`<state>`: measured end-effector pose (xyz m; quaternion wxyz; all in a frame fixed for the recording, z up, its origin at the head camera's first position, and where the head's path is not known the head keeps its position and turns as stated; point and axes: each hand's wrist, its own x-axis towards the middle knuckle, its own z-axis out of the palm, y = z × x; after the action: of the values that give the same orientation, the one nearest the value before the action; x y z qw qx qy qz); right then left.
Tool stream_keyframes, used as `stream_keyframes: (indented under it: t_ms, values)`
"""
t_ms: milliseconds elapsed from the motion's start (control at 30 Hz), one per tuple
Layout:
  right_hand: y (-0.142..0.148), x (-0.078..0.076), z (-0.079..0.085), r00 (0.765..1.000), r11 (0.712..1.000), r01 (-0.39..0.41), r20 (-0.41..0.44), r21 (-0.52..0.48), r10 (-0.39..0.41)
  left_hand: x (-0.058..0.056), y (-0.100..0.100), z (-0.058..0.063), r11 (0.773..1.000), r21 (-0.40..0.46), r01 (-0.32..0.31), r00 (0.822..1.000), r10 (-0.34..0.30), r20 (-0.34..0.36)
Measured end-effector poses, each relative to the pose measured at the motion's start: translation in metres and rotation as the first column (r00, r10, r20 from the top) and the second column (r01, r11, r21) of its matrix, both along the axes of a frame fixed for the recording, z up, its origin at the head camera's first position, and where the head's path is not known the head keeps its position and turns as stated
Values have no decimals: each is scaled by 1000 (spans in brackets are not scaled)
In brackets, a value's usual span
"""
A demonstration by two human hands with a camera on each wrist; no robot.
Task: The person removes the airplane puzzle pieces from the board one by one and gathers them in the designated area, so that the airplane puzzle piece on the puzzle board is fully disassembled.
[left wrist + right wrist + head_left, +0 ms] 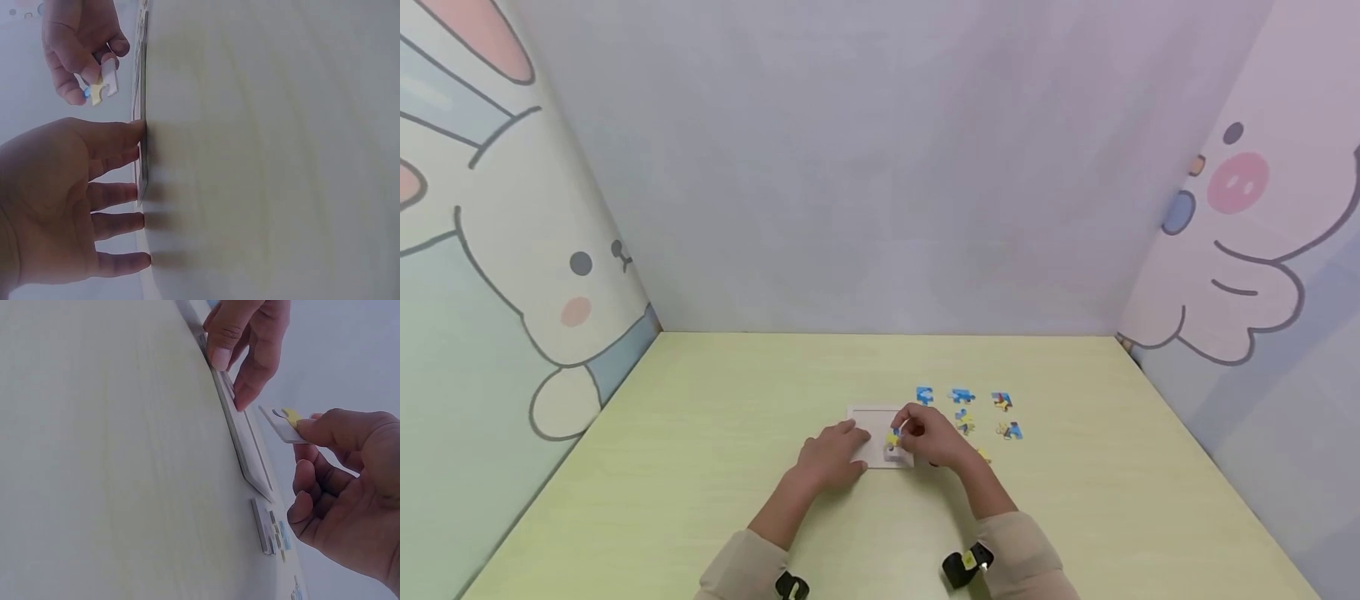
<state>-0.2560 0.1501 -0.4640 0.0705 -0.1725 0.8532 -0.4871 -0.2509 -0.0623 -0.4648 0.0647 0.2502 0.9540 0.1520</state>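
Note:
A jigsaw piece (892, 442) with yellow and blue print and a white edge is pinched between the thumb and fingers of my right hand (934, 437). It is held above the right part of a flat white puzzle tray (874, 450); the right wrist view shows the piece (284, 428) tilted and apart from the tray (240, 434). My left hand (832, 457) rests on the tray's left side with its fingers spread. In the left wrist view, the left thumb and some fingertips touch the tray's edge, while other fingers reach beyond it.
Several loose jigsaw pieces, among them a blue one (962, 396), a red and blue one (1002, 401) and a yellow one (965, 422), lie right of the tray on the pale yellow table (715, 433). My right forearm partly covers others. A grey wall (880, 208) stands behind.

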Motion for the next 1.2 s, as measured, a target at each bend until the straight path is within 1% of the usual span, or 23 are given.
stream_keyframes:
  t_ms: [100, 267, 367, 533, 667, 700, 767, 900, 1000, 1133, 1200]
  values:
    - [1, 2, 2, 1000, 999, 5, 5, -45, -5, 1, 2, 0, 1000, -5, -3, 1000, 3, 0]
    - [3, 3, 1, 1000, 999, 25, 5, -22, -25, 0, 3, 0, 1000, -17, -1, 1000, 1, -9]
    - [5, 4, -1, 999, 999, 32, 15, -31, -32, 0, 2, -1, 1000, -15, -2, 1000, 2, -7]
    - [11, 12, -5, 998, 997, 60, 33, -53, -58, -2, 2, -3, 1000, -17, 0, 1000, 0, -6]
    - [20, 22, -6, 996, 995, 90, 30, -48, -89, -3, 2, -6, 1000, -26, 5, 1000, -5, -14]
    - [23, 25, -5, 995, 995, 95, 26, -44, -94, -3, 2, -6, 1000, -28, 6, 1000, -6, -16]
    - [25, 32, 3, 995, 995, 97, 7, -39, -97, -4, 1, -6, 1000, -25, 6, 1000, -6, -17]
    - [29, 47, 22, 995, 995, 99, -9, -30, -100, -3, 1, -6, 1000, -17, 6, 1000, -6, -16]
    - [38, 43, 13, 993, 993, 114, -3, -36, -114, -2, 1, -3, 1000, -19, 1, 1000, -1, -7]
    - [54, 34, -6, 987, 985, 162, 16, -56, -161, -1, 1, 0, 1000, -24, -3, 1000, 3, 2]
    - [60, 35, -5, 983, 980, 184, 39, -77, -182, -1, 2, 0, 1000, -26, -3, 1000, 3, 2]
